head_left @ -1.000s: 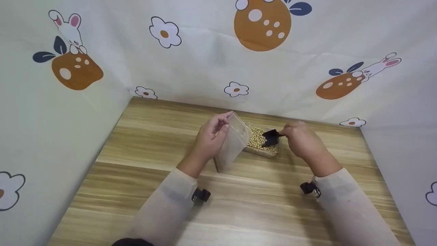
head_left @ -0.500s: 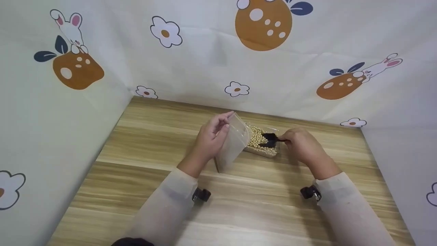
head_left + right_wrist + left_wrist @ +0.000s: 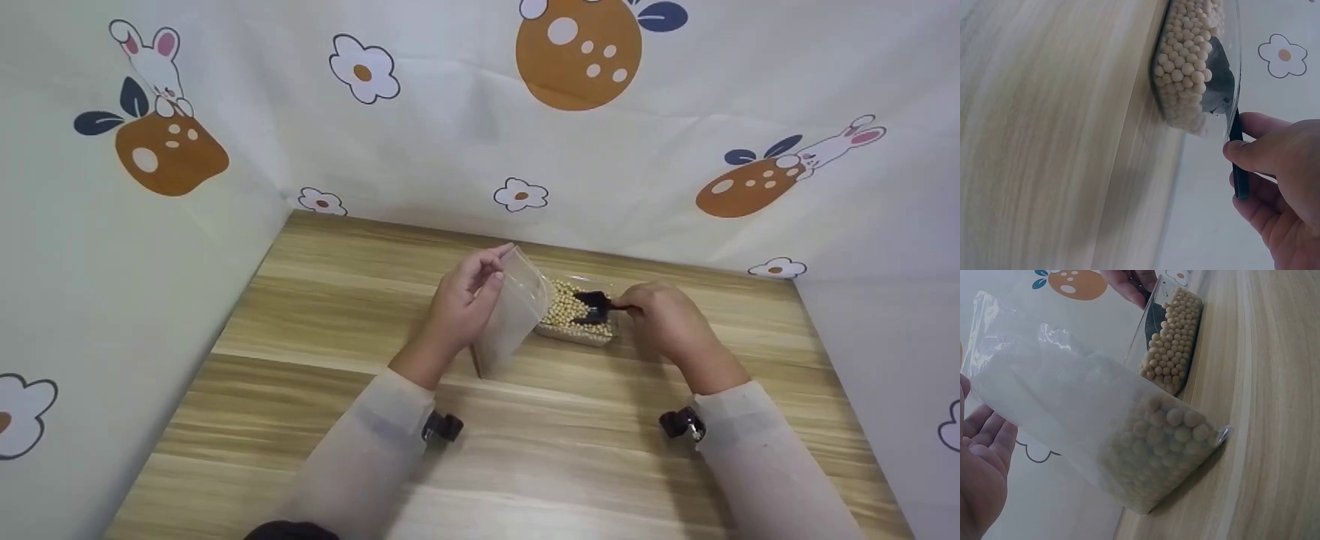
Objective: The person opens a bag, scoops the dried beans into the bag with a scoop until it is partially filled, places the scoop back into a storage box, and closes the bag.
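My left hand [image 3: 466, 300] holds the top edge of a translucent zip bag [image 3: 506, 322], which stands on the table with its mouth toward the box. In the left wrist view, round beige beads or beans [image 3: 1157, 444] fill the bag's lower part. Just right of the bag sits a clear rectangular box [image 3: 574, 339] of the same small balls [image 3: 1185, 62]. My right hand [image 3: 671, 322] pinches the handle of a small black scoop [image 3: 595, 306] between thumb and fingers. The scoop's blade [image 3: 1217, 79] lies inside the box, its front among the balls.
A wood-grain table [image 3: 300, 315] carries everything. Behind it and at both sides rise cloth walls [image 3: 442, 135] printed with oranges, rabbits and flowers. The box stands close to the back wall. Small black wrist cameras [image 3: 681, 424] sit on the sleeves.
The scoop has dropped lower and flatter into the box, and the right hand has come down slightly with it. The box has shifted a little. The left hand and the bag have stayed in place.
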The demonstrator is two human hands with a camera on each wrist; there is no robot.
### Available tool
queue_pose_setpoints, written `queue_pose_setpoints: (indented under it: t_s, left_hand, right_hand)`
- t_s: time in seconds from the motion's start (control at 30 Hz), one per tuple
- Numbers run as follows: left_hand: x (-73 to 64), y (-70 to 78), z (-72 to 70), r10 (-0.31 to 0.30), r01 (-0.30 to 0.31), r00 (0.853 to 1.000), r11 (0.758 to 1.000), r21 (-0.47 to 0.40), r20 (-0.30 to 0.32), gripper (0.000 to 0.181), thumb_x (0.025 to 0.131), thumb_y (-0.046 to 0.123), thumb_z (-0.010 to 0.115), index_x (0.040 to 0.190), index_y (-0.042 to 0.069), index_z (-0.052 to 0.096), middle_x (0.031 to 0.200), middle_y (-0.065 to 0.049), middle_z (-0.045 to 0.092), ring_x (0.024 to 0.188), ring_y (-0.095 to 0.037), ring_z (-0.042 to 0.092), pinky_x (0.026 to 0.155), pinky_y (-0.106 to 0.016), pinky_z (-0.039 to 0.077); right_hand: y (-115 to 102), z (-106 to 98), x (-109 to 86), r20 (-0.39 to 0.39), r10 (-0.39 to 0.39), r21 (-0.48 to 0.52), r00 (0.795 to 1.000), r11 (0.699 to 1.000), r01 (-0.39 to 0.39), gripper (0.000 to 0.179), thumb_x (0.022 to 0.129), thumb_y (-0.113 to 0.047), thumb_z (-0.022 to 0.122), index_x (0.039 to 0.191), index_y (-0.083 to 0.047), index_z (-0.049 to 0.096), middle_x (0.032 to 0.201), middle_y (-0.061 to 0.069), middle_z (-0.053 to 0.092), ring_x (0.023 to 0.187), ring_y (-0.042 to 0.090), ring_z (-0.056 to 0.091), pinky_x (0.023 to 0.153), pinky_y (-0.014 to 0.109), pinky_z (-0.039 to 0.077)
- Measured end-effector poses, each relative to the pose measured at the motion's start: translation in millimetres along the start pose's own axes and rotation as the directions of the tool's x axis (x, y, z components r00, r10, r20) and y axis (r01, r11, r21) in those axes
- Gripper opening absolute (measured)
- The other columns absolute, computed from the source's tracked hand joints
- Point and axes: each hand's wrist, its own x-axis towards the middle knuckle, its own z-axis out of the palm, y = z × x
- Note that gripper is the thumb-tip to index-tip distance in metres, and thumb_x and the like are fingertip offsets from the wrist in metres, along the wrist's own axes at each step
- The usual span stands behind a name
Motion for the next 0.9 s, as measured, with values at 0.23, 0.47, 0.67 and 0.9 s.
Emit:
queue_pose_setpoints:
  t_s: [0.23, 0.47, 0.67, 0.9]
  left_hand:
    - [-0.2, -3.4, -0.5, 0.028, -0.028, 1.0, 1.0, 0.004, 0.002, 0.009, 0.108, 0.008, 0.055, 0.113, 0.003, 0.061, 0.153, -0.01, 0.065, 0.145, -0.025, 0.061, 0.122, -0.038, 0.051]
    - [0.2, -4.4, -0.7, 0.019, -0.019, 1.0, 1.0, 0.012, 0.003, 0.009, 0.108, 0.008, 0.054, 0.113, 0.003, 0.06, 0.153, -0.009, 0.064, 0.145, -0.022, 0.061, 0.123, -0.035, 0.05]
    - [0.1, -3.9, -0.1, 0.003, -0.003, 1.0, 1.0, 0.01, 0.005, 0.009, 0.108, 0.009, 0.054, 0.113, 0.004, 0.06, 0.154, -0.008, 0.064, 0.145, -0.017, 0.06, 0.123, -0.031, 0.049]
    - [-0.1, -2.7, 0.0, -0.006, 0.006, 1.0, 1.0, 0.002, 0.009, 0.009, 0.109, 0.009, 0.054, 0.113, 0.004, 0.06, 0.155, -0.007, 0.063, 0.146, -0.017, 0.059, 0.124, -0.031, 0.048]
  right_hand:
    - [7, 9, -4.5, -0.032, 0.018, 0.069, 0.999, 0.998, -0.015, 0.03, 0.099, 0.0, 0.068, 0.121, -0.015, 0.082, 0.122, 0.01, 0.081, 0.118, 0.038, 0.074, 0.106, 0.057, 0.06]
    - [11, 15, -9.4, -0.078, 0.025, 0.129, 0.997, 0.992, -0.015, 0.031, 0.098, 0.001, 0.068, 0.121, -0.015, 0.082, 0.123, 0.011, 0.081, 0.118, 0.039, 0.073, 0.108, 0.059, 0.058]
    - [13, 17, -12.8, -0.091, 0.054, 0.166, 0.994, 0.985, -0.038, 0.029, 0.098, -0.001, 0.071, 0.121, -0.014, 0.082, 0.126, 0.012, 0.08, 0.121, 0.04, 0.072, 0.11, 0.059, 0.057]
    - [16, 20, -16.9, -0.117, 0.072, 0.214, 0.991, 0.976, -0.046, 0.025, 0.098, 0.0, 0.072, 0.12, -0.01, 0.081, 0.126, 0.013, 0.079, 0.121, 0.039, 0.073, 0.109, 0.057, 0.058]
